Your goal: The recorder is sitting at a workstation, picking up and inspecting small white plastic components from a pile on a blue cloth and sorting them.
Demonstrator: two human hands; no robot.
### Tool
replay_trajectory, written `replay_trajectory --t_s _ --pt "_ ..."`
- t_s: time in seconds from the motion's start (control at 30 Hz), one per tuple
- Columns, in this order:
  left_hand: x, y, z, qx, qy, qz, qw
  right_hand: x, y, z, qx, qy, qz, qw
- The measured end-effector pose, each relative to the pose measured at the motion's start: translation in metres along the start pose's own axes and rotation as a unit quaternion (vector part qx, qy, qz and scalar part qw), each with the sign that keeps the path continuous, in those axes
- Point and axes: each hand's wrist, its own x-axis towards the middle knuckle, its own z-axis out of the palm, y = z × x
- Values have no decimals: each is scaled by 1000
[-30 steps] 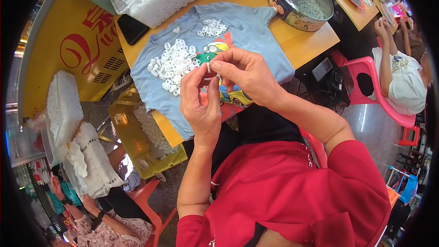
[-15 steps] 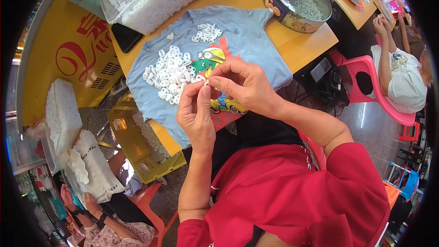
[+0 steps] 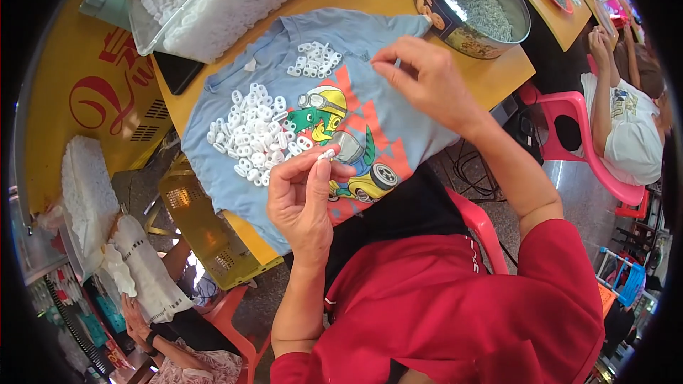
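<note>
My left hand (image 3: pixel 302 203) pinches a small white plastic piece (image 3: pixel 326 154) between thumb and forefinger, above the near edge of a blue T-shirt (image 3: pixel 220 117) spread over the table. My right hand (image 3: pixel 430 82) is raised over the shirt's right side, thumb and forefinger drawn together. Whatever lies between those fingertips is too small to make out. A heap of white plastic pieces with two holes (image 3: pixel 252 135) lies on the shirt just beyond my left hand. Farther back is a smaller pile of similar pieces (image 3: pixel 314 60).
A round tin (image 3: pixel 455 28) of small grey metal parts stands at the back right. Behind the shirt is a clear tub (image 3: pixel 149 32) full of white pieces, with a black phone (image 3: pixel 178 71) beside it. A yellow crate (image 3: pixel 196 220) sits lower left. Other people sit on both sides.
My right hand has left my left hand and moved up and right, toward the tin. My left hand keeps the white piece and has barely moved. The view has shifted slightly.
</note>
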Motion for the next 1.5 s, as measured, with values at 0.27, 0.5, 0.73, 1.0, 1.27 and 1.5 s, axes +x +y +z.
replay_trajectory --t_s 0.27,0.5,0.73,1.0,1.27,1.5 --pt "5 -8 1 20 -8 -5 1000 23 22 7 -87 -8 -75 993" --pt "6 -9 0 31 -24 -30 999 37 19 19 -152 -55 -60 985" --pt "5 -9 -1 35 -28 -40 998 46 24 21 -143 -67 -45 986" --pt "5 -9 -3 35 -35 -41 998 48 23 14 -139 -86 -40 986" --pt "6 -9 -2 42 -42 -40 997 47 22 4 -134 -60 -80 986" --pt "6 -9 -1 40 -37 -37 998 45 16 4 -166 -115 -90 975"
